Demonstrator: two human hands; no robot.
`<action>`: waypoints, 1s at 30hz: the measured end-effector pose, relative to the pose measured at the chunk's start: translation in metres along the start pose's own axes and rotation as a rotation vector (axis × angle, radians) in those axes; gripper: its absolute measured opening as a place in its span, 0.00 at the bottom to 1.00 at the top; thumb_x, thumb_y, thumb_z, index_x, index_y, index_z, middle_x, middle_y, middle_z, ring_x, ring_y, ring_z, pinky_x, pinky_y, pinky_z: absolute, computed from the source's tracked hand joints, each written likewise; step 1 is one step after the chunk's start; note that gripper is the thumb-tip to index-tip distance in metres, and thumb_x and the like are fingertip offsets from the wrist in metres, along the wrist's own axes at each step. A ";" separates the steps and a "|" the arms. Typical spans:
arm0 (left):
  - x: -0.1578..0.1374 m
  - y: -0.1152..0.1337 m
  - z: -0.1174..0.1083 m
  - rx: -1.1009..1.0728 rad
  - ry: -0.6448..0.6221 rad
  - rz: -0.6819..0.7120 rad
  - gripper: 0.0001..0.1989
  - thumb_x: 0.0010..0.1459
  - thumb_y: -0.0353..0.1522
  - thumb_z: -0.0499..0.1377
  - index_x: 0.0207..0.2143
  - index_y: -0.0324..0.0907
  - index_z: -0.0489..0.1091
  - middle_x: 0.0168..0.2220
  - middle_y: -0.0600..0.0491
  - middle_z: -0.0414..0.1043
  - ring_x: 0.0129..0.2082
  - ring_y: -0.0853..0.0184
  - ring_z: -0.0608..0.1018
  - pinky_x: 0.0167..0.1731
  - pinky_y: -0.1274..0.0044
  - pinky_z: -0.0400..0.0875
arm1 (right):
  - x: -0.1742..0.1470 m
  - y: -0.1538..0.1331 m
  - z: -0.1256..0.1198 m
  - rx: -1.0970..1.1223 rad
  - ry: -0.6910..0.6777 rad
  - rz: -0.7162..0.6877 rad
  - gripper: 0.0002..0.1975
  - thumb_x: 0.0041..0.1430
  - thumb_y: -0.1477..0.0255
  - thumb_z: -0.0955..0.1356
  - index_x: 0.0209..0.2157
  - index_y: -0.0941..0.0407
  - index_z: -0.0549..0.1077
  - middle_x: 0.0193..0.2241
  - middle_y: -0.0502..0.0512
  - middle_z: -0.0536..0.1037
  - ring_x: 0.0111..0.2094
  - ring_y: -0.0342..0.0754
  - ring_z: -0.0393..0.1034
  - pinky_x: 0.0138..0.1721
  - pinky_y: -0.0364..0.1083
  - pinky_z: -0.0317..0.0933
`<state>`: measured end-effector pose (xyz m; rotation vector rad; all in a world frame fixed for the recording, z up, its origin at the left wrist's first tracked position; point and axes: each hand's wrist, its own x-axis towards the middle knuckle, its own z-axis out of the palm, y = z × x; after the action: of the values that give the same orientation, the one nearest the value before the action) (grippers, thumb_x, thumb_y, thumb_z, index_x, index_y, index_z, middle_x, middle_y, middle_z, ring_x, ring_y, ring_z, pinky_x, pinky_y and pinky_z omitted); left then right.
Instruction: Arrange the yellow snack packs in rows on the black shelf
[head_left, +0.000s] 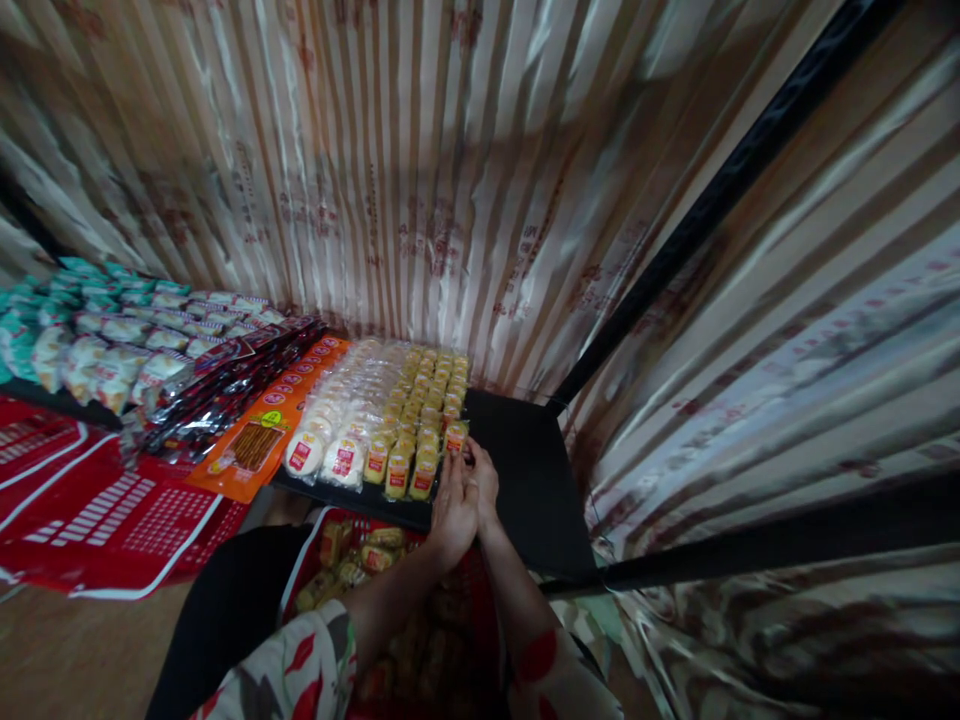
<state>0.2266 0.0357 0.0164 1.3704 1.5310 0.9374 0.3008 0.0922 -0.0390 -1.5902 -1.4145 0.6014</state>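
Observation:
Both hands meet at the front of the rightmost row of small yellow snack packets (423, 470) with red labels. My left hand (453, 510) has its fingers together on the lower part of one yellow packet (455, 437). Against that packet's right side curl the fingers of my right hand (482, 482), close beside the left one. Part of both hands' grip is hidden by the fingers. More yellow packets (379, 558) lie loose in a red basket (300, 560) below my forearms.
Left of the yellow rows on the black shelf (517, 470) stand round white packets (304, 452), an orange bag of sticks (259, 440), dark packets (217, 400) and white and teal bags (97, 290). Red baskets (127, 520) sit at lower left. Striped plastic sheeting (420, 180) and a black post (675, 240) border the shelf.

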 end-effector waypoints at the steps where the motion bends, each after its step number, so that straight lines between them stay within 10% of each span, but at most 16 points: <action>1: 0.001 0.000 0.000 -0.003 0.000 0.004 0.28 0.56 0.29 0.47 0.60 0.33 0.53 0.64 0.45 0.46 0.63 0.64 0.52 0.63 0.72 0.45 | 0.002 -0.002 0.001 -0.015 -0.005 0.004 0.23 0.48 0.68 0.64 0.49 0.54 0.70 0.38 0.55 0.74 0.34 0.47 0.70 0.38 0.45 0.66; 30: 0.026 -0.030 0.017 -0.121 0.014 0.057 0.27 0.56 0.29 0.47 0.59 0.41 0.55 0.64 0.50 0.48 0.65 0.63 0.47 0.64 0.69 0.42 | 0.002 -0.018 0.009 -0.052 0.065 -0.055 0.10 0.49 0.63 0.60 0.31 0.54 0.67 0.31 0.53 0.70 0.33 0.48 0.67 0.35 0.46 0.63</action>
<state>0.2312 0.0583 -0.0200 1.3293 1.4282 1.0588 0.2848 0.0952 -0.0274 -1.5916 -1.4310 0.4796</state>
